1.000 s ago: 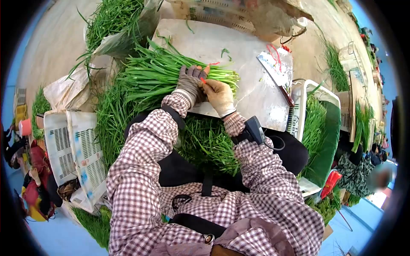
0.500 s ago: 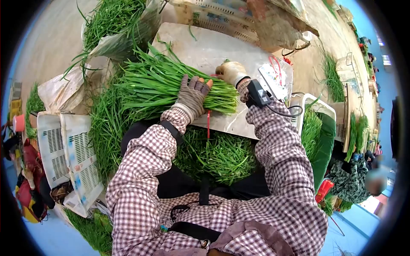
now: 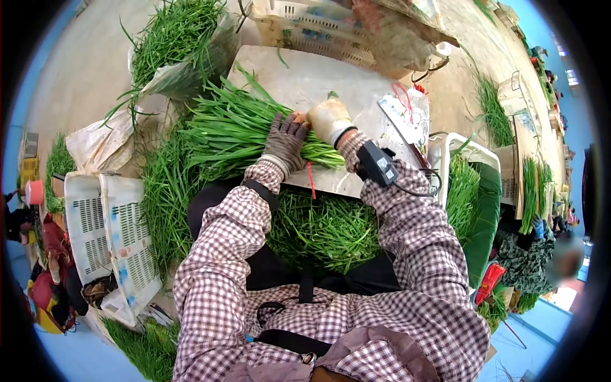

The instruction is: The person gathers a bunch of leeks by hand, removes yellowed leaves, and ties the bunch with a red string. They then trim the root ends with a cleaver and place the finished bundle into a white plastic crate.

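A thick bundle of garlic chives [image 3: 238, 130] lies across a pale board [image 3: 286, 70], leaves to the left and cut stems to the right. My left hand [image 3: 285, 141], in a grey-brown glove with bare fingertips showing, is wrapped over the bundle from above. Close beside its fingertips, my right hand [image 3: 331, 121], in a cream glove, is closed at the bundle's far side. What its fingers pinch is hidden. A red tie [image 3: 311, 180] hangs from under the bundle over the board's near edge.
Loose chives fill the space below the board [image 3: 324, 232] and lie along its left side. A white tray with red strings [image 3: 404, 118] sits on the board's right. Crates stand at the left [image 3: 130, 239], right [image 3: 445, 149] and back [image 3: 305, 35]. A co-worker [image 3: 525, 258] is at far right.
My right hand has moved left along the bundle, up to my left hand's fingertips. My left hand still holds the chives. The whole view has shifted slightly.
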A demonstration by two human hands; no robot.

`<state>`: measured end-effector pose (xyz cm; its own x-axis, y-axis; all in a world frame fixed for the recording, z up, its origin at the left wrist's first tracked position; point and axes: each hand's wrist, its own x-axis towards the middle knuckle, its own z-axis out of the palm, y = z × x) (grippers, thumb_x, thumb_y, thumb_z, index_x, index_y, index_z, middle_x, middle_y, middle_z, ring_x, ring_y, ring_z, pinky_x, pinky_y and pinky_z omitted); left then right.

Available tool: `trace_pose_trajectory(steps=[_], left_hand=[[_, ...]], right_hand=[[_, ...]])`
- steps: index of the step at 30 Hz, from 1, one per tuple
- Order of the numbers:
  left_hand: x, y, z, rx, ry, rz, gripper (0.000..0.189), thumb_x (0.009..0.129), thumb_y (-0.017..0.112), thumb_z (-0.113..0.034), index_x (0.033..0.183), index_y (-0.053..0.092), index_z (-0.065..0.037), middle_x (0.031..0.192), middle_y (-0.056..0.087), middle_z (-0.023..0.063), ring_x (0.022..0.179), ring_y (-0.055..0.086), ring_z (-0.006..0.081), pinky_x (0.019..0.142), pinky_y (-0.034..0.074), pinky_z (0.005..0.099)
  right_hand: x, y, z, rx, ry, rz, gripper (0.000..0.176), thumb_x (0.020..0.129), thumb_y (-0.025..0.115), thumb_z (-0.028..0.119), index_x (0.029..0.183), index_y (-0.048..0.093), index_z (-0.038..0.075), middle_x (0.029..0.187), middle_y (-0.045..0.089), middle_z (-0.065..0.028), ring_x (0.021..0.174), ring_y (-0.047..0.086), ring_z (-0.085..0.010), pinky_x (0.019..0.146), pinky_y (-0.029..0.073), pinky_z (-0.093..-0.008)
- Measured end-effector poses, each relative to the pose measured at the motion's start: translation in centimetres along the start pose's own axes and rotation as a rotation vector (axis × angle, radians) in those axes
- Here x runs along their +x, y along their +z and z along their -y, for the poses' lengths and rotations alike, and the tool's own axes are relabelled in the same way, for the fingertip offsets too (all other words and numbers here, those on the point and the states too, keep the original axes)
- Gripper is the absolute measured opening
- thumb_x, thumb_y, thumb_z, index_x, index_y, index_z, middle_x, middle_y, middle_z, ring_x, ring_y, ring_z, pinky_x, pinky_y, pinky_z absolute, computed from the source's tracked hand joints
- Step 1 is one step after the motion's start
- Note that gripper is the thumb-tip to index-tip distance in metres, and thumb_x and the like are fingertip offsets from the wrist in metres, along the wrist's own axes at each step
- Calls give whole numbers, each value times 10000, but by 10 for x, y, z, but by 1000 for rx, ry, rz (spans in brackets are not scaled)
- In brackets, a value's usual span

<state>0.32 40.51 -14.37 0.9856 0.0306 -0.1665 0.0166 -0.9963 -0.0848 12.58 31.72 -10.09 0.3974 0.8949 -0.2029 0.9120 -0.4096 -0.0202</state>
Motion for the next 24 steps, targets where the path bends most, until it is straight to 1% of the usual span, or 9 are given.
trace_pose_trajectory(steps=[3,5,7,11,14,17,18,21,24], left_hand=[[5,1,1,-50,-18,-15,992,601,665,-593,1364,295,-78,1373,358,118,1326,263,231,1124,86,428],[13,-22,4,-111,19,169,961,604,665,-577,1348,323,-75,1341,402,116,1303,303,241,1118,104,435],[23,-37,5,-62,67,217,920,611,670,-546,1333,352,-74,1327,425,119,1294,322,248,1116,115,420],[39,-6,18,104,251,-105,903,628,675,-532,1340,349,-81,1346,409,132,1307,305,256,1120,119,387],[38,-33,12,-171,65,307,916,614,689,-528,1337,334,-92,1300,436,144,1272,345,259,1105,169,378],[29,-22,4,-148,44,186,908,600,697,-539,1304,355,-78,1227,474,136,1208,396,262,1072,217,378],[21,-17,2,-149,42,60,816,620,690,-448,1282,388,-79,1167,497,123,1172,422,243,1068,219,382],[20,-13,2,-109,-8,86,820,627,679,-465,1281,389,-63,1191,486,126,1184,410,234,1051,231,381],[36,-19,5,-109,-32,244,838,623,676,-507,1263,408,-38,1246,455,121,1226,374,234,1082,187,347]], right_hand=[[-17,3,2,66,72,-5,170,764,557,142,853,701,153,840,663,-125,852,638,-274,738,502,-378],[-23,7,0,123,23,-149,179,776,543,128,880,685,157,850,655,-118,859,629,-282,749,496,-390],[-20,18,-6,101,49,-113,182,785,532,115,901,667,152,857,649,-114,851,627,-286,744,493,-396],[-18,26,-11,110,32,-147,145,787,547,150,871,665,137,850,648,-128,846,626,-294,744,494,-396],[-11,28,-20,228,37,-152,136,780,565,187,853,665,128,807,645,-136,830,627,-294,736,496,-392],[-4,13,-36,539,113,-45,191,753,617,269,867,671,126,803,648,-127,795,617,-304,718,488,-378],[-2,7,-41,563,111,-8,201,746,625,271,878,674,128,810,650,-125,794,617,-303,718,487,-376],[-1,-1,-31,483,-17,81,204,737,619,213,916,681,138,835,655,-125,806,621,-306,734,492,-378],[-5,9,-15,370,25,50,178,757,597,195,907,681,146,852,655,-129,822,626,-304,751,497,-389]])
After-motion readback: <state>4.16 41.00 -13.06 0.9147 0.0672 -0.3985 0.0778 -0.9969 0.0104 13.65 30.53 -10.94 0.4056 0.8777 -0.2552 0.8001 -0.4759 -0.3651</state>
